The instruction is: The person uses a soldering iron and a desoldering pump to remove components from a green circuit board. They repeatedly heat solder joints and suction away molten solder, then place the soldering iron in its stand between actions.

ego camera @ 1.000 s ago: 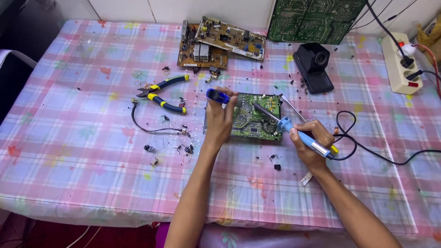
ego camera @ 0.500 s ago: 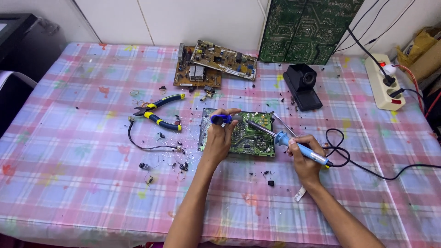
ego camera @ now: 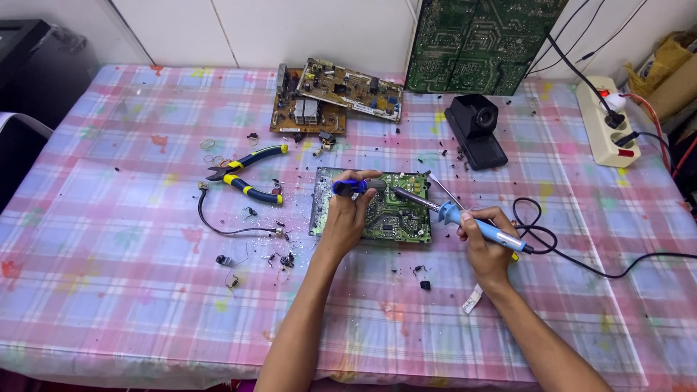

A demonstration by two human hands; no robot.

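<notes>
Right hand [ego camera: 488, 248]: fingers clamped on blue-handled soldering iron [ego camera: 465, 218], tip laid on green circuit board [ego camera: 374, 207] at bench [ego camera: 109, 305] middle. Left hand [ego camera: 348, 214]: fingers closed round small blue tool [ego camera: 348, 186], pressed on board's near-left part.

Change against earlier views: hands and tools found in same spots on board; only viewpoint shifted. Soldering contact judged held steady.

Further off: pliers [ego camera: 247, 178], black wire [ego camera: 225, 225], two brown boards [ego camera: 327, 98], black stand [ego camera: 475, 131], power strip [ego camera: 606, 120].

Containers: none seen; loose bits scattered bare on cloth.

pliers [ego camera: 247, 176] and loose wire [ego camera: 232, 226] crowd the left; tablecloth [ego camera: 109, 305] nearer lies open.
</notes>
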